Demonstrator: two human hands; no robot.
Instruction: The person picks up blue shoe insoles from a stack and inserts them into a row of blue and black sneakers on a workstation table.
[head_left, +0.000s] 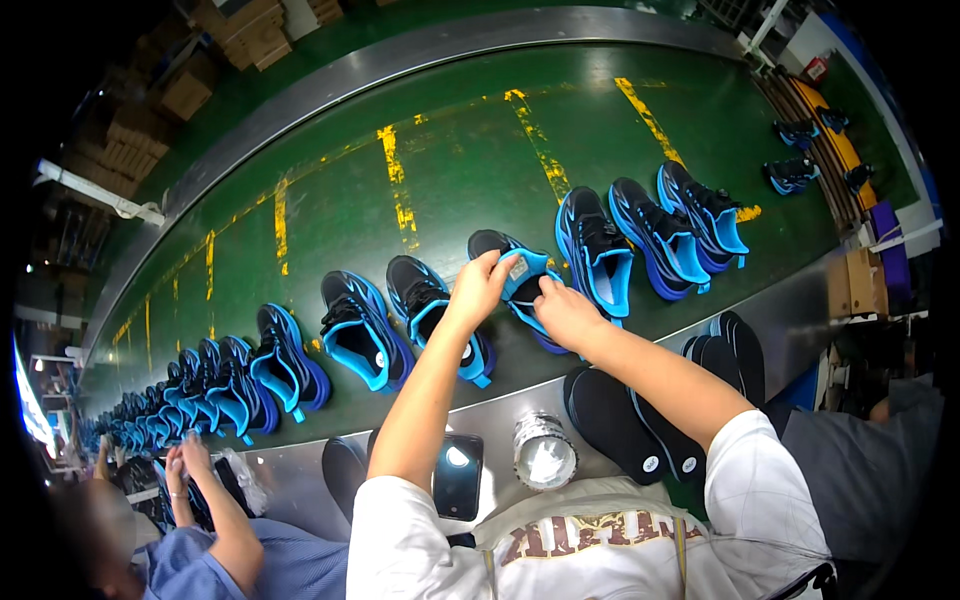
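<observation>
Black-and-blue shoes (596, 252) on belt: too many to count. Black insoles (625, 425): about four. Tape roll (544, 453): one. Phone (459, 476): one.

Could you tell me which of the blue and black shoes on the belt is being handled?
The shoe under both hands, left hand and right hand; the others stand untouched.

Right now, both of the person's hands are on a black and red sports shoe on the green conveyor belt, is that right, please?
Not quite: the shoe is black and blue sports shoe, not red. The head view shows the left hand and right hand on it, on the green conveyor belt.
</observation>
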